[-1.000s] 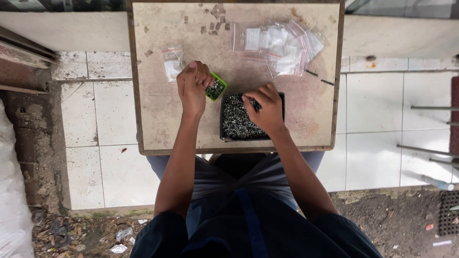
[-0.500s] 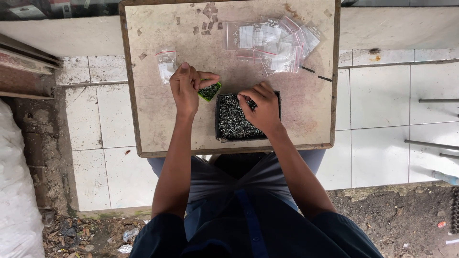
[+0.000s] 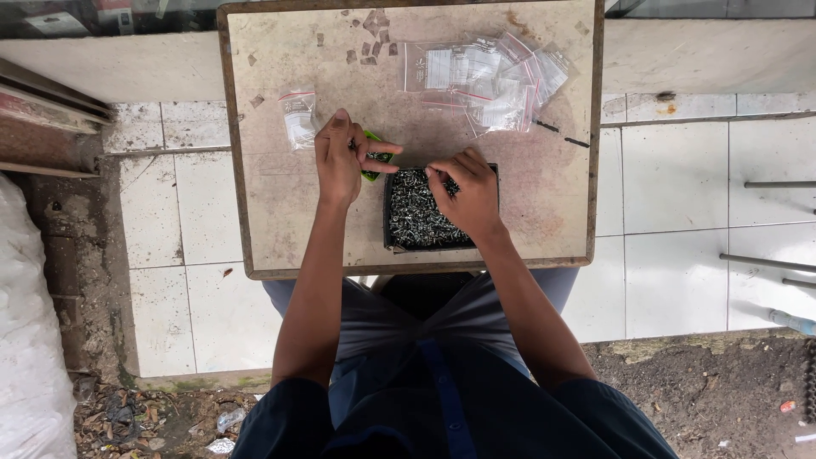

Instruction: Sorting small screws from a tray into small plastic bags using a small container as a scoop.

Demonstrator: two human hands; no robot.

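Head view, starting at the left edge, what's there?
— White sack (image 3: 30,340) on the ground, then pale floor tiles (image 3: 178,212), then the worn tabletop (image 3: 272,229) resting over the person's lap.

And on the table's left part?
— One small clear bag (image 3: 299,117) lying flat, just beside the left hand (image 3: 340,157).

What is that hand doing?
— Its fingers are curled together around a small green piece (image 3: 372,161), which pokes out toward the right, thumb and fingertips pinching it.

Next along?
— Black tray (image 3: 398,240) near the table's front edge, full of small silvery screws (image 3: 412,217). The green piece sits just left of the tray's upper corner.

And the right hand (image 3: 467,195)?
— It lies over the tray's upper right part, fingertips drawn together at the screws near the tray's top edge. Whether a screw is pinched between them I cannot tell; too small.

Anything further right?
— A heap of clear bags (image 3: 493,76) at the table's far side, above the tray, and two thin dark bits (image 3: 561,134) near the right rim. Beyond the table, more tiles and bare soil (image 3: 714,382)
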